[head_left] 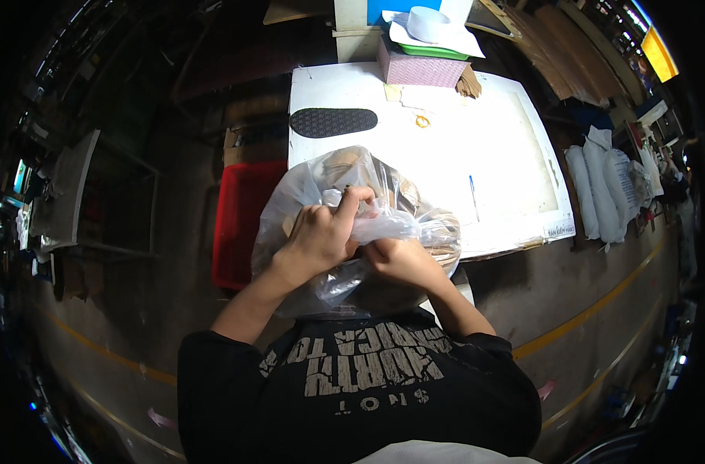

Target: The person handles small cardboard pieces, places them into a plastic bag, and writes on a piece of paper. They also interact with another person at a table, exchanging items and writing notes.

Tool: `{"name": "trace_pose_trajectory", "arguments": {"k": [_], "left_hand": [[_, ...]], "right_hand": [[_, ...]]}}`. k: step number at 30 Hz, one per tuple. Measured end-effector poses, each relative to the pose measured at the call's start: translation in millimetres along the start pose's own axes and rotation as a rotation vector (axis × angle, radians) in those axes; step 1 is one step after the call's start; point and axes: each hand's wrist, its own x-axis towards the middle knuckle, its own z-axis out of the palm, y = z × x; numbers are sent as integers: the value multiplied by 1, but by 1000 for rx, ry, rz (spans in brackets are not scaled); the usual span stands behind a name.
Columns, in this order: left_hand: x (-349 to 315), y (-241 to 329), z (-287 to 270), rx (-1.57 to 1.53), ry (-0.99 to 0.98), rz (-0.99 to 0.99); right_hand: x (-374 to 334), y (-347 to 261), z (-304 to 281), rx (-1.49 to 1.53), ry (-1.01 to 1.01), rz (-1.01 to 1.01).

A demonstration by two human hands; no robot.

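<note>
A large clear plastic bag (287, 193) filled with brown and tan pieces rests against the table's near edge, close to my body. My left hand (325, 232) is closed on the bunched plastic at its top. Just to the right and a little lower, my right hand (395, 259) also grips the gathered neck, its fingers partly hidden by the folds. Stacked tan edges (445, 232) show through the plastic on the right. What exactly the pieces inside are, I cannot make out.
On the white table (515, 155) lie a dark patterned shoe sole (334, 122), yellowish rubber bands (422, 121) and a blue pen (472, 193). A pink woven box (422, 68) carries a green tray and a white roll (428, 25). A red crate (236, 232) stands left; white sacks (600, 185) right.
</note>
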Motion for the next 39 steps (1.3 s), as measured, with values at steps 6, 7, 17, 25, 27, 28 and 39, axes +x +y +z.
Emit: {"name": "trace_pose_trajectory", "arguments": {"k": [6,7,17,25,27,28,39], "left_hand": [[-13,24,12,-111,-10,19],[-14,29,14,-194,20,61],[-38,-10,-5,-1353,-196,-563],[-31,-4,-2,-395,-115,-233],[-26,-2,4,-118,62,-234],[-26,-2,4,-22,54,-304],[-6,15,-22,-1541,-119,-725]], "right_hand": [[6,-6,-22,624,-166,112],[6,-8,-19,725,-154,259],[-7,-7,-20,872,26,382],[4,-7,-24,-384,5,-264],[1,-9,-18,-392,90,-272],[0,-11,-19,-374,95,-303],[7,-18,-14,-417,306,-373]]}}
